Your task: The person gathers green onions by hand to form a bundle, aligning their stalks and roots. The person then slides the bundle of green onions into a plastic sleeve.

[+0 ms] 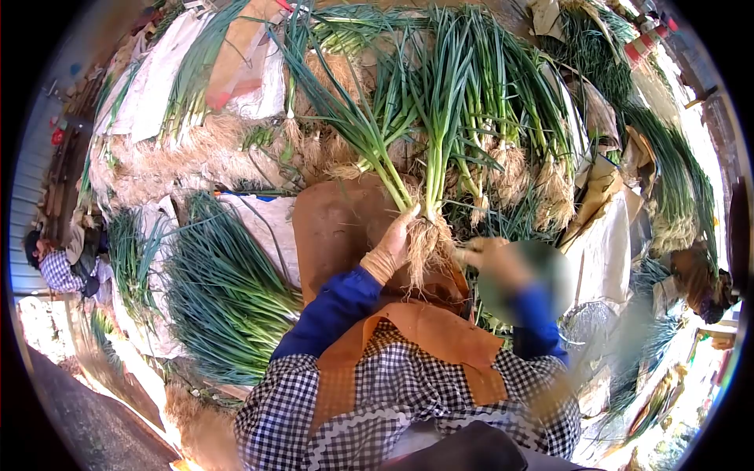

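Note:
My left hand (394,242) is closed round the lower stalks of a small bunch of green onions (434,177), held upright over my lap. Their pale, stringy roots (429,243) hang below the grip, and the green leaves fan out at the top. Just right of those roots is my right hand (503,263), its fingers curled together. A blur covers part of it, so what it holds, if anything, does not show. A brown sheet (334,228) lies under the left hand.
A large pile of green onions (228,290) lies to my left. More rooted bunches (503,102) line the far side, and others (671,188) lie at the right. A seated person (67,263) is at the far left. White sacking (605,243) is on the right.

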